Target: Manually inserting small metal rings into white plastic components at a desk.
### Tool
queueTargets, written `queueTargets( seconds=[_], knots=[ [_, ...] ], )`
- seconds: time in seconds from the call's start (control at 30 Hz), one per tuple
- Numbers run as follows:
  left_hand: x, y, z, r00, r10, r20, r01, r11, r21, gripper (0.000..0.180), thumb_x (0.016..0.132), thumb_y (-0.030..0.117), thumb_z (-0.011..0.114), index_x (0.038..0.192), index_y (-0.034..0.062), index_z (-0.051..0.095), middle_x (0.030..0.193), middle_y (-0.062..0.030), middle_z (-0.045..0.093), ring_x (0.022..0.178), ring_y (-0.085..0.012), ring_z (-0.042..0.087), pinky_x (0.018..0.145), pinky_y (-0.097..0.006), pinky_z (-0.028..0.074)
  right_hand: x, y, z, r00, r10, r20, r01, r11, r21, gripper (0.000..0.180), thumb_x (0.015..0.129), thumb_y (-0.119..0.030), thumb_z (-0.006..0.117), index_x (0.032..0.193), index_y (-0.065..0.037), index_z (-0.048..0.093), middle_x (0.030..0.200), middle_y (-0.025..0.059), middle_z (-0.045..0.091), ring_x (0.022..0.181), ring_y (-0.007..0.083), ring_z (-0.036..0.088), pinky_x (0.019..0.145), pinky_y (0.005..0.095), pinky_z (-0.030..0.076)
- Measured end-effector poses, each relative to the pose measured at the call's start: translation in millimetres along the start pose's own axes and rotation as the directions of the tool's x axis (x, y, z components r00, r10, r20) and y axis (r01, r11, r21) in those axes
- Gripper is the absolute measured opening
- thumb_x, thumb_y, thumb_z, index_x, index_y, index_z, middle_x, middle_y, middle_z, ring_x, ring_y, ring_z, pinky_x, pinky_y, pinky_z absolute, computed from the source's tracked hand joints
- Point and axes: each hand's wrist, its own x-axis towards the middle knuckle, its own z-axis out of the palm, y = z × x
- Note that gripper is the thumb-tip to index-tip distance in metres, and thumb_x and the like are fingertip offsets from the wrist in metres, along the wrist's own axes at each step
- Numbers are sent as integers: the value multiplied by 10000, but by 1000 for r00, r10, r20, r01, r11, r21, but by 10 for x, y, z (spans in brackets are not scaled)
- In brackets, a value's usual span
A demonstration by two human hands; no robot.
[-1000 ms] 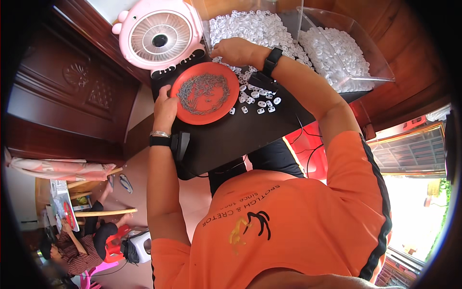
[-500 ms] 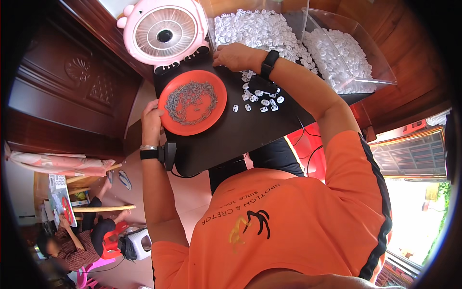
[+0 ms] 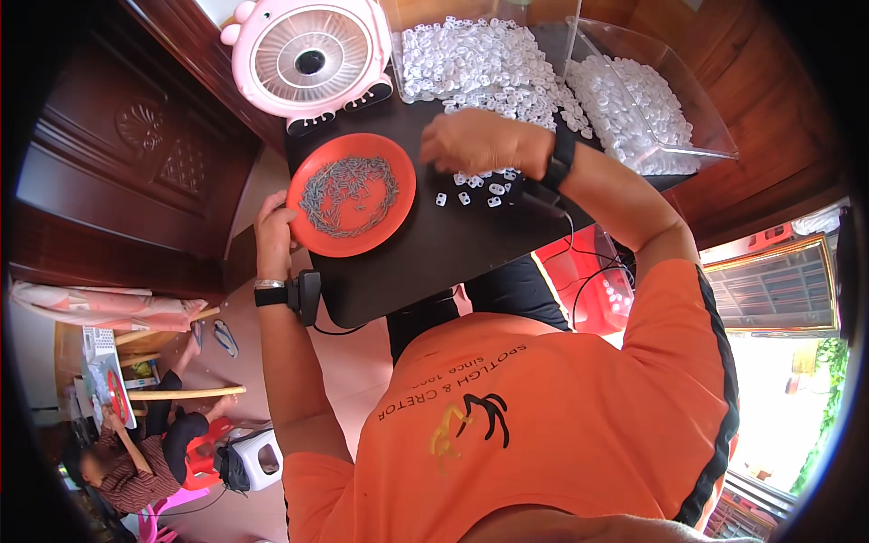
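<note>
My left hand [image 3: 274, 231] grips the left rim of a round orange plate [image 3: 405, 204], its thumb over the edge. The plate rests on the black table and holds a ring of small grey screw-like pieces [image 3: 339, 172]. To the right of the plate, my right hand [image 3: 484, 143] is above the tabletop, near loose white plastic pieces with two holes [image 3: 496, 189]. Its fingers are blurred by motion, and whether anything is between them cannot be seen. Part of the white pieces is hidden behind this hand.
A pink animal-shaped fan [image 3: 310, 61] stands at the table's far left. Clear bins [image 3: 715, 136] of white pieces sit at the back right. A red container [image 3: 602, 285] with several white pieces is below the table's right side. Another person [image 3: 149, 471] sits at lower left.
My right hand has moved right and nearer, away from the fan's base, toward the loose white pieces. The plate and my left hand have shifted slightly left.
</note>
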Motion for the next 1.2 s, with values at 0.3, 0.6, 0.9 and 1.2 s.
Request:
queueTargets(
  seconds=[0.3,0.6,0.9,1.2],
  knots=[
    [67,7,-16,996,71,47,-76,991,109,398,765,71,484,1157,25,537,723,-34,572,470,-75,442,374,-218,310,-183,-273,255,992,-121,-23,122,992,44,72,771,-131,594,811,-72,583,874,75,555,877,286,569,700,391,504],
    [135,62,220,993,73,89,-88,980,176,426,746,96,492,1162,26,550,699,-38,574,491,-97,479,385,-231,337,-131,448,202,996,77,-45,-81,990,-117,68,722,-112,565,763,-89,614,832,124,622,742,345,622,620,440,508],
    [153,52,287,995,35,96,-54,978,201,432,742,120,496,1158,21,555,672,-51,579,481,-115,486,411,-254,356,127,672,248,977,185,-107,-204,958,-201,271,783,-114,618,1054,-105,630,1057,59,599,992,265,575,784,379,499],
    [102,97,311,992,33,124,-56,982,182,410,767,156,502,1140,-3,555,684,-56,585,485,-116,487,414,-243,346,-115,648,176,971,230,-71,-239,957,-162,238,776,-133,631,1011,-101,646,1032,54,607,985,260,578,784,377,502]
  ],
)
